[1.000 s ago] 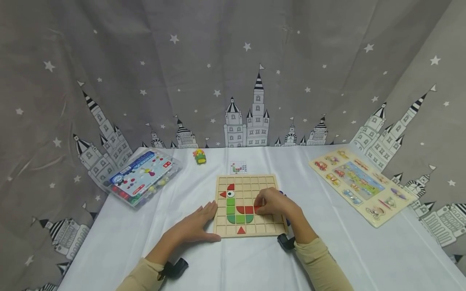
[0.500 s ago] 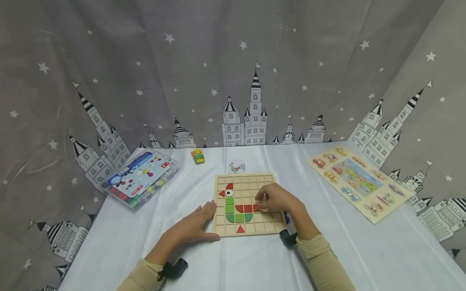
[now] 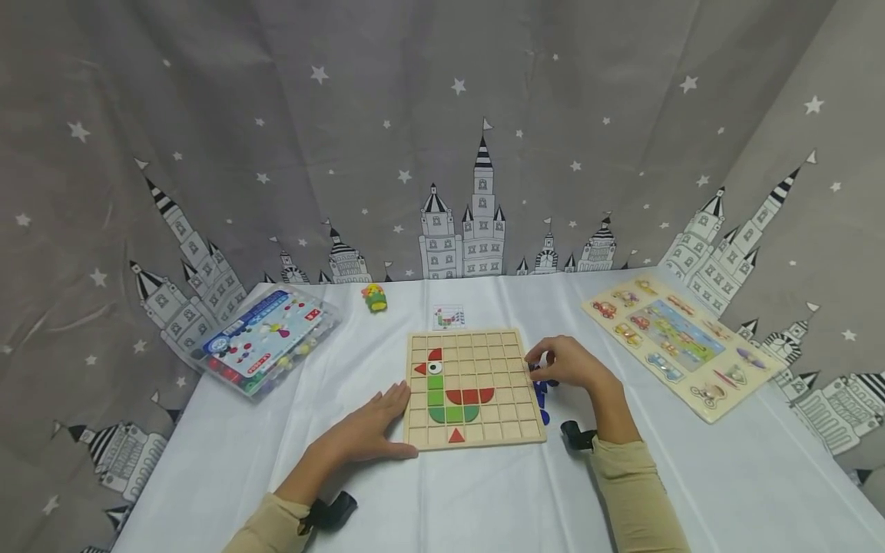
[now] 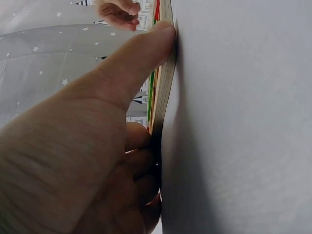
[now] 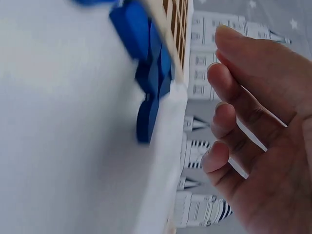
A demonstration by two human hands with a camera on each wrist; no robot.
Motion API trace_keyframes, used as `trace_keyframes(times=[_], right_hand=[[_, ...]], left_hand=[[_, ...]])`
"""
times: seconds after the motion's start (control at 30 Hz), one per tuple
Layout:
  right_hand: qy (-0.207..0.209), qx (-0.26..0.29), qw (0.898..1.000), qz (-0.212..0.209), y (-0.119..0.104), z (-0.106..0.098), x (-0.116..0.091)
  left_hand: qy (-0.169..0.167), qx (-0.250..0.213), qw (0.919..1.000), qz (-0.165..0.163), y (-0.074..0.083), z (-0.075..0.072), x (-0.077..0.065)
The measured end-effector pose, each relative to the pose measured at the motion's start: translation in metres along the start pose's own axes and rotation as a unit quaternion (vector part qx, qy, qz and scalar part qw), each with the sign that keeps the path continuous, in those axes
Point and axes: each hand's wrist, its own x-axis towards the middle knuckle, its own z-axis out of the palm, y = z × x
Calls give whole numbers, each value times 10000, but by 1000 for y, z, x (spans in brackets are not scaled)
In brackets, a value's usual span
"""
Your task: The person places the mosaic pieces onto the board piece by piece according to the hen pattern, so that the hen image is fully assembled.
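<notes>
blue pieces (image 5: 155,80): on cloth (image 3: 477,499), just beside the board (image 3: 508,359), right edge | your right hand (image 3: 570,362): loosely curved, nothing held, near them | your left hand (image 3: 366,428): fingers extended, touching board | handling: likely light, stiff, smooth; pinch one by its sides

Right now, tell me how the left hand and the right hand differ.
The left hand touches the grid board at its left side; the right hand is in the air by the board's right side, near the blue pieces.
The left hand's thumb is spread wide from its fingers; the right hand's thumb sits close to its curved index finger.
Shared: both have tan sleeves, and neither is seen holding a piece.
</notes>
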Motion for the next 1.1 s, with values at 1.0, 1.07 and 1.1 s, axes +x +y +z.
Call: trace_keyframes(times=[1.0, 1.07, 1.1], right_hand=[[-204, 154, 9969, 743, 31, -1, -8], [-193, 184, 9968, 751, 30, -2, -8], [-193, 181, 9969, 740, 30, -2, -8]], left_hand=[[-1, 41, 10000, 58, -1, 1, 0], [-16, 45, 10000, 28, 0, 0, 0], [-19, 41, 10000, 20, 0, 0, 0]])
